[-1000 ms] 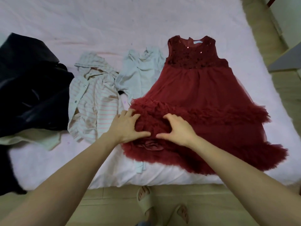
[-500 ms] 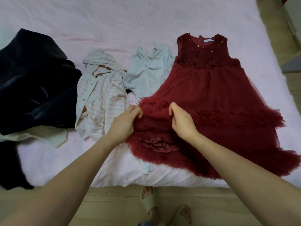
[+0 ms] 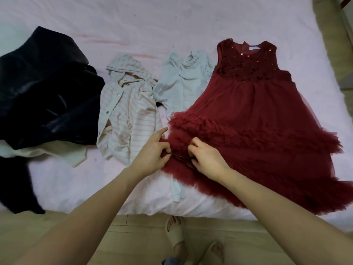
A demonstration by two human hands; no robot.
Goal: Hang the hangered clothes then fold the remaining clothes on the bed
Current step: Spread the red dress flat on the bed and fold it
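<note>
Hands meet at the ruffled lower left of a red dress spread flat on a pink bed: the left hand and right hand each pinch a thin red ribbon at the hem. Alongside lie a pale grey garment, a striped hooded top and a black jacket.

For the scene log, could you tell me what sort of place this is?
Most likely a home bedroom: a bed with a pink sheet, clothes such as a red dress and a striped top spread on it, and a wooden floor where the person stands in slippers.
</note>
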